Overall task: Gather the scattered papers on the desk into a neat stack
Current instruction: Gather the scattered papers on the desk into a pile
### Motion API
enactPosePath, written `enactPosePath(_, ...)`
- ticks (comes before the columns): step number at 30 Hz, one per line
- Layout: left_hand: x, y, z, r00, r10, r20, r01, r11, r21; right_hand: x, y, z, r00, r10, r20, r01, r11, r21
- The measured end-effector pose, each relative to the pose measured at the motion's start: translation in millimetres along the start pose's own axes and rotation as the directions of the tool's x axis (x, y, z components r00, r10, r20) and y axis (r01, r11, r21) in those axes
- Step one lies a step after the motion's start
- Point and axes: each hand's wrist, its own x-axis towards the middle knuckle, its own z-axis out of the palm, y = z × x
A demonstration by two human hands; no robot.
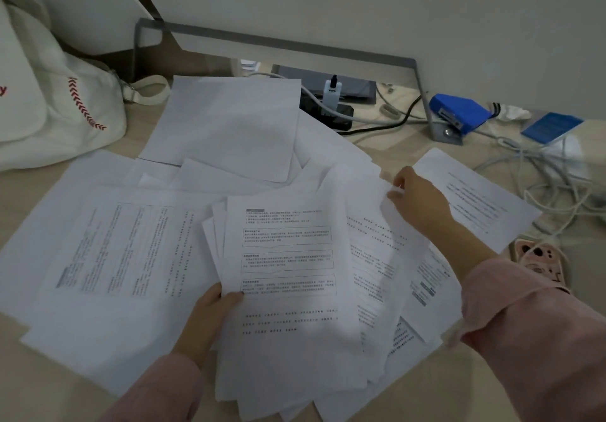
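Many white printed sheets lie scattered and overlapping across the beige desk (396, 149). My left hand (213, 310) grips the left edge of a loose bundle of papers (292, 290) held in front of me, thumb on top. My right hand (416, 198) pinches the upper corner of a sheet (377, 234) just right of that bundle. A separate printed sheet (475, 195) lies at the right, beyond my right hand. Blank sheets (229, 123) lie at the back, and a large printed sheet (128, 244) lies at the left.
A white canvas bag (49, 103) with red stitching stands at the back left. A grey metal frame (295, 44), a power strip with plugs (331, 106), blue boxes (459, 109) and tangled cables (551, 175) fill the back right. A pink phone case (541, 260) lies by my right forearm.
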Motion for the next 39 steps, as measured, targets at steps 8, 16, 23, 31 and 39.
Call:
enactPosePath(8, 0, -1, 3, 0.999, -0.004, -0.031, 0.0, 0.994, -0.111, -46, 2, -87, 0.861, 0.113, -0.496, 0.059, 0.946, 0.318)
enactPosePath(16, 2, -5, 5, 0.995, -0.088, -0.04, 0.08, 0.98, -0.182, -93, 24, -113, 0.697, 0.546, -0.466, 0.078, 0.587, 0.805)
enactPosePath(23, 1, -5, 9, 0.992, -0.128, -0.013, 0.119, 0.95, -0.287, -152, 15, -12, 0.831, 0.551, 0.071, -0.26, 0.273, 0.926)
enactPosePath(31, -2, -3, 11, 0.979, -0.159, 0.128, 0.198, 0.888, -0.415, -205, -11, 70, 0.805, 0.384, 0.453, -0.581, 0.352, 0.734)
enactPosePath(39, -1, -8, 13, 1.0, -0.021, 0.009, 0.023, 0.986, -0.167, -220, -28, 80, 0.708, 0.099, 0.699, -0.639, 0.51, 0.576)
